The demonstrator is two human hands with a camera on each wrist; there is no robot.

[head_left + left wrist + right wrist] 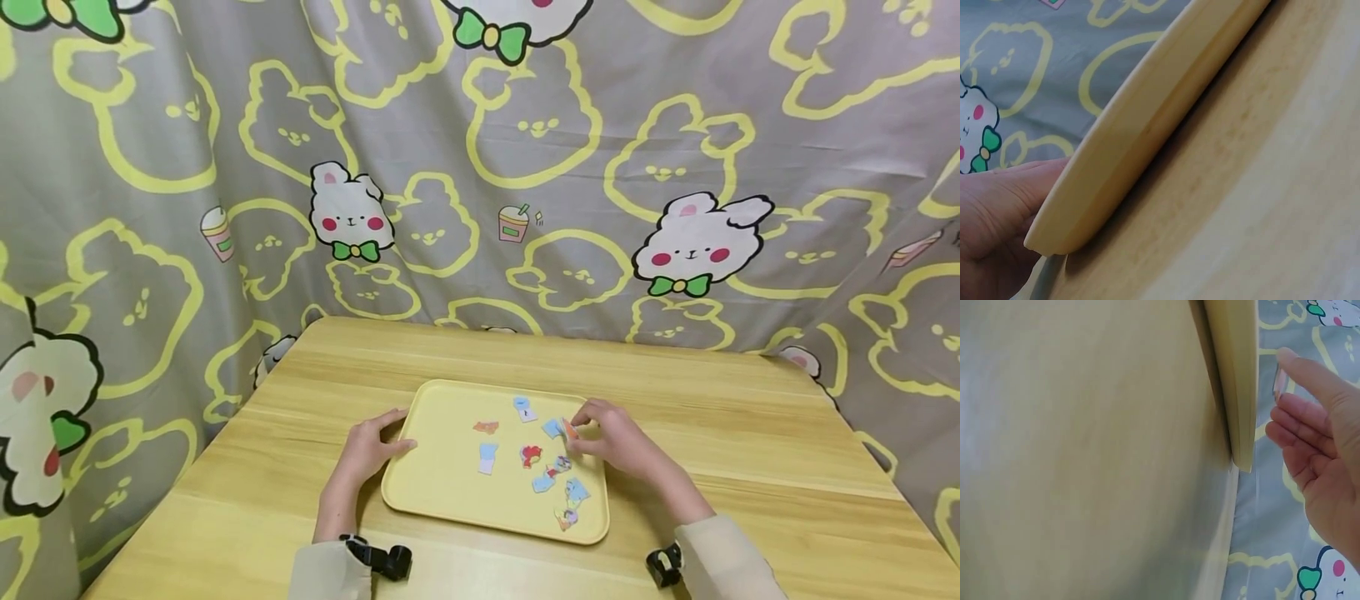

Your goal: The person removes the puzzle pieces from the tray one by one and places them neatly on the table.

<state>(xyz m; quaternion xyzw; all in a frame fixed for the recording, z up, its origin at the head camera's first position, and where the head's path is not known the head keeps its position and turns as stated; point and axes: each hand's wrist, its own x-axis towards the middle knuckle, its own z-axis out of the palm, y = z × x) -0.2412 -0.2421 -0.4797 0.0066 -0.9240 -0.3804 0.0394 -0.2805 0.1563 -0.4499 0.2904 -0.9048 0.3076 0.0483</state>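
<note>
A pale yellow tray lies on the table, with several small puzzle pieces on it. My left hand holds the tray's left rim, thumb over the edge and fingers along the outside. In the left wrist view the left hand is partly hidden behind the tray wall. Above the tray's right side, my right hand pinches an orange puzzle piece between thumb and fingers. That piece shows edge-on in the right wrist view. Close by lies a blue piece.
Around the tray's middle are a red piece, a blue-and-white piece and an orange-brown piece. Another blue-and-white piece lies near the far rim. The wooden table meets a patterned curtain at its back.
</note>
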